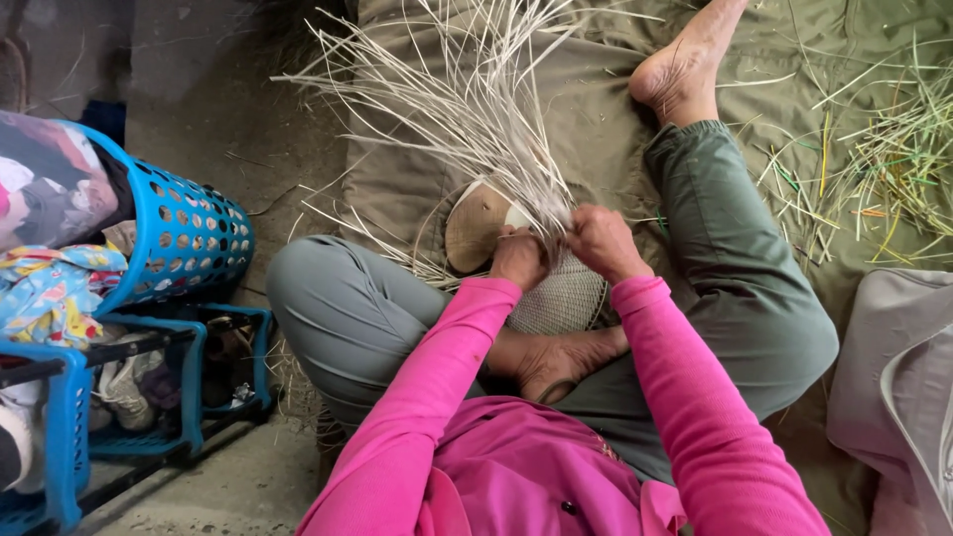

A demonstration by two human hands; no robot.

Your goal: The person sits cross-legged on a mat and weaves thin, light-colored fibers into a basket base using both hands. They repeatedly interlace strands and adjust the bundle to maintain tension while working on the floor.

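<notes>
Nearest the camera, two bright pink sleeves [516, 437] run forward from the person's chest over crossed legs in grey-green trousers [347, 308], with one bare foot [561, 362] tucked under the work. Just past that foot sits the woven piece [561, 298], a rounded, finely plaited pale form resting in the lap between the knees. The left hand [518, 258] is closed at its upper edge, fingers pinched on the pale strips where the weave ends. The right hand [604, 241], just beside it and nearly touching, is likewise closed on the strips (which exact strands each hand grips is too fine to tell). A rounded wooden block [475, 226] shows just to the left of the left hand, partly under the strips. From the hands the loose straw strips [467, 99] fan upward and outward in a wide spray over an olive cloth mat [596, 119] spread on the floor. The other bare foot [685, 65] rests on the mat farther off. At right lie scattered green and yellow stalks [884, 159]. Off to the left stand a blue perforated plastic basket [189, 238] and blue crates [149, 397].
</notes>
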